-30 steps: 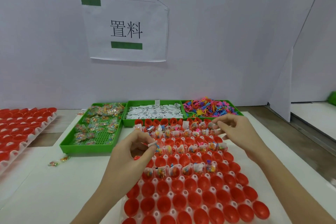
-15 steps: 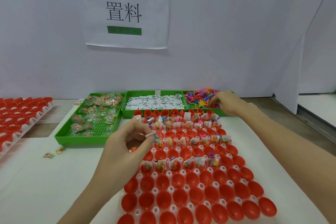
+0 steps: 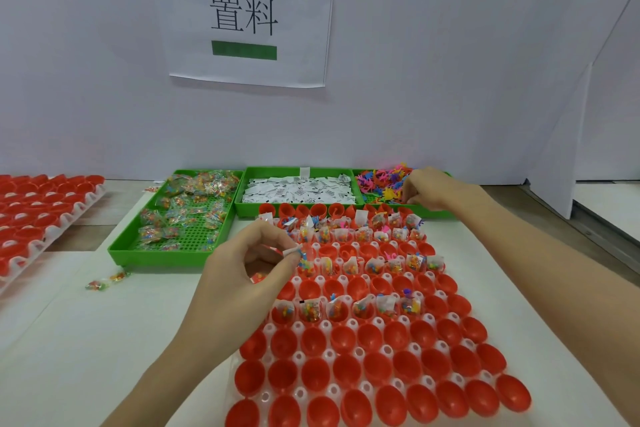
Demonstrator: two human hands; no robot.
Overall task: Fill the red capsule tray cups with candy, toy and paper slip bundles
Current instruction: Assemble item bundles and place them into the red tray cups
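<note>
Bins sit at twelve o'clock, within reach. Left hand (image 3: pixel 242 263) pinches a slip (image 3: pixel 291 251) over the tray (image 3: pixel 346 324); right hand (image 3: pixel 420 189), well apart at one o'clock, curls into the toys (image 3: pixel 381 180), likely picking one.

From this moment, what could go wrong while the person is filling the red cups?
1. The left hand pinches a small bundle only at the fingertips above the capsule tray; it may slip into a wrong or already filled cup.
2. The right hand digs in the tangled toy bin; several toys may come up together.
3. The right forearm crosses filled cups and may knock slips out.
</note>
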